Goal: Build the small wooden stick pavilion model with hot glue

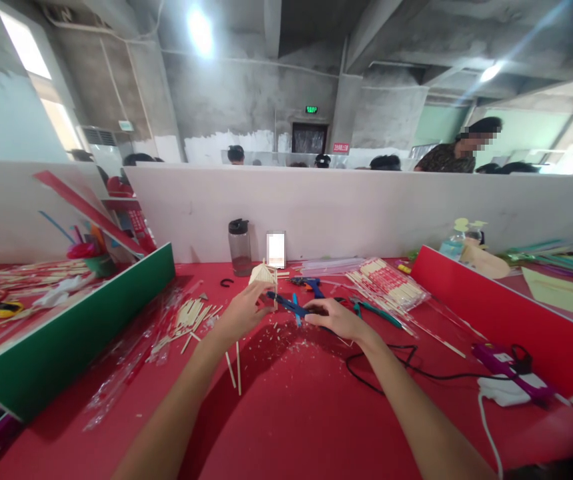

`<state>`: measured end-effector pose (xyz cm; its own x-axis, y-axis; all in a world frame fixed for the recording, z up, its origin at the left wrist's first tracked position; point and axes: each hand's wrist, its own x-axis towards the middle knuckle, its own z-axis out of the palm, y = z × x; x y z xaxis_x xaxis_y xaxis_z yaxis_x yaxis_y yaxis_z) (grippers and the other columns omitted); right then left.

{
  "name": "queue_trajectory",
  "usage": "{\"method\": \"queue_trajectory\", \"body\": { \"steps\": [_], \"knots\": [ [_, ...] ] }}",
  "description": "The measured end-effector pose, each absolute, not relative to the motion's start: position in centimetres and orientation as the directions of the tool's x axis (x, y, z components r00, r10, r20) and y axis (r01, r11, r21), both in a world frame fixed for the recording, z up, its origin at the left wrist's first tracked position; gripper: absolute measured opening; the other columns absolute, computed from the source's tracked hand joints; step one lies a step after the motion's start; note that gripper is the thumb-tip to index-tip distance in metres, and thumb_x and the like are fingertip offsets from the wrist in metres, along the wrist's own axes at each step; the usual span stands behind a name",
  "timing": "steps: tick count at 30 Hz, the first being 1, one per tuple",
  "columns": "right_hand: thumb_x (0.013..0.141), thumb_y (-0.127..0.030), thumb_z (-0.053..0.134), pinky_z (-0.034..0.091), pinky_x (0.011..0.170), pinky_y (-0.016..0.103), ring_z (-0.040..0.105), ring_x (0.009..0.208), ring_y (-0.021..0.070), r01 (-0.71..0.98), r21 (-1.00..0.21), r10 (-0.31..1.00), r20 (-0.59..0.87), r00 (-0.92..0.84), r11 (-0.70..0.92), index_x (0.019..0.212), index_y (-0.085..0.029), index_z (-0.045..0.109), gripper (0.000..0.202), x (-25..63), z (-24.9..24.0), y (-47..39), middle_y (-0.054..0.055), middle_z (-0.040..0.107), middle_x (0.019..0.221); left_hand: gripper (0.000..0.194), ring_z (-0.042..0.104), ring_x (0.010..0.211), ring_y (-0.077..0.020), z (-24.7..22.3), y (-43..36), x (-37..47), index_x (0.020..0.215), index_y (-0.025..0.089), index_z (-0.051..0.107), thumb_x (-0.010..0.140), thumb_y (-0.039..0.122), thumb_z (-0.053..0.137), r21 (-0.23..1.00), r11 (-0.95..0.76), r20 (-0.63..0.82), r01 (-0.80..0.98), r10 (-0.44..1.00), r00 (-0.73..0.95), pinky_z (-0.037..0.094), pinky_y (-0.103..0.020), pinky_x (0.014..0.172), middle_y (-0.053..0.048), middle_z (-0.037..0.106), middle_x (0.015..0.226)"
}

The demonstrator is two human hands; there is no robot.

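Observation:
A small model built of pale wooden sticks (265,274) stands near the middle of the red table. My left hand (249,308) is closed at its near side, with the fingers bent around its lower part; exactly what they pinch is partly hidden. In my right hand (333,317) is a long dark blue hand tool (289,304), whose tip reaches left to the model beside my left fingers. Its exact kind is unclear. Below the tool lies a light blue strip-like object (297,311). Wood chips (279,340) are scattered in front of both hands.
Loose sticks (193,317) lie left, bagged sticks (391,283) right. A blue-and-orange tool (311,287), bottle (239,248) and lit phone (276,250) are behind. Black cable (406,363) runs to a purple power strip (509,367). Green (91,323) and red (496,313) dividers flank the space.

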<state>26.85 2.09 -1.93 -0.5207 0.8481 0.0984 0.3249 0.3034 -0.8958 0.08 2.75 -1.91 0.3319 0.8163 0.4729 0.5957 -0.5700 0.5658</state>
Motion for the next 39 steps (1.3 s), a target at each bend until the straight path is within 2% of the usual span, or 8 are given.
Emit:
{"method": "queue_trajectory", "body": {
  "steps": [5,12,16,20,24,29,35,39],
  "knots": [
    [0.084,-0.036,0.062,0.044,0.075,0.029,0.061,0.079,0.0185,0.396,-0.849,0.834,0.090,-0.544,0.350,0.099,-0.016,0.069,0.025,26.7,-2.8,2.4,0.004,0.069,0.086,0.022,0.063,0.105,-0.0214,-1.4,2.5,-0.7,0.108,0.028,0.068,0.090,0.032,0.055,0.401,-0.685,0.474,0.608,0.723,0.503,0.046,-0.032,0.094,-0.004,0.069,0.114],
    [0.091,-0.032,0.053,0.039,0.069,0.027,0.059,0.075,0.0177,0.547,-0.697,0.834,0.134,-0.536,0.464,0.093,-0.018,0.067,0.020,26.0,-2.2,1.4,0.004,0.069,0.082,0.022,0.064,0.099,-0.0197,-1.8,3.0,-1.2,0.105,0.029,0.069,0.090,0.024,0.053,0.356,-0.695,0.463,0.624,0.712,0.529,0.047,-0.030,0.092,-0.003,0.071,0.105],
    [0.100,-0.037,0.038,0.036,0.068,0.027,0.062,0.074,0.0192,0.655,-0.528,0.831,0.214,-0.514,0.541,0.093,-0.017,0.065,0.034,24.9,-2.1,0.3,0.008,0.069,0.082,0.023,0.064,0.099,-0.0197,-1.8,3.0,-1.5,0.105,0.029,0.068,0.091,0.024,0.051,0.338,-0.699,0.448,0.630,0.709,0.545,0.046,-0.029,0.091,-0.003,0.071,0.105],
    [0.102,-0.049,0.028,0.038,0.072,0.029,0.067,0.080,0.0238,0.776,-0.354,0.853,0.201,-0.482,0.522,0.093,-0.017,0.068,0.052,24.3,-2.8,0.3,0.014,0.072,0.088,0.019,0.066,0.090,-0.0194,-2.1,3.0,-1.4,0.100,0.028,0.069,0.090,0.025,0.053,0.314,-0.702,0.391,0.639,0.709,0.586,0.048,-0.027,0.082,-0.003,0.071,0.099],
    [0.100,-0.056,0.025,0.041,0.074,0.031,0.069,0.084,0.0266,0.830,-0.269,0.872,0.187,-0.452,0.488,0.091,-0.016,0.072,0.062,24.1,-3.5,0.8,0.017,0.074,0.090,0.018,0.066,0.089,-0.0194,-2.7,3.1,-1.2,0.099,0.027,0.069,0.090,0.026,0.053,0.285,-0.700,0.373,0.655,0.710,0.597,0.048,-0.026,0.079,-0.004,0.071,0.098],
    [0.101,-0.054,0.020,0.044,0.078,0.031,0.070,0.086,0.0272,0.861,-0.194,0.880,0.181,-0.440,0.470,0.092,-0.015,0.074,0.067,23.8,-4.1,1.1,0.019,0.074,0.091,0.016,0.066,0.086,-0.0184,-3.1,3.3,-1.3,0.096,0.027,0.070,0.089,0.026,0.055,0.319,-0.698,0.396,0.641,0.712,0.579,0.048,-0.025,0.078,-0.003,0.071,0.094],
    [0.102,-0.050,0.016,0.046,0.080,0.031,0.071,0.087,0.0273,0.896,-0.118,0.900,0.145,-0.412,0.429,0.093,-0.013,0.074,0.070,23.1,-4.2,0.9,0.018,0.075,0.092,0.018,0.066,0.092,-0.0190,-3.2,3.4,-1.5,0.100,0.024,0.066,0.092,0.025,0.050,0.209,-0.676,0.333,0.707,0.729,0.598,0.049,-0.026,0.081,-0.004,0.071,0.101],
    [0.103,-0.046,0.015,0.047,0.078,0.030,0.072,0.085,0.0264,0.906,-0.080,0.904,0.142,-0.403,0.416,0.092,-0.014,0.075,0.069,22.8,-4.3,0.9,0.018,0.075,0.091,0.018,0.066,0.093,-0.0193,-3.0,3.5,-1.4,0.101,0.024,0.066,0.092,0.024,0.051,0.182,-0.662,0.316,0.727,0.740,0.594,0.049,-0.027,0.082,-0.003,0.071,0.102]
  ]
}}
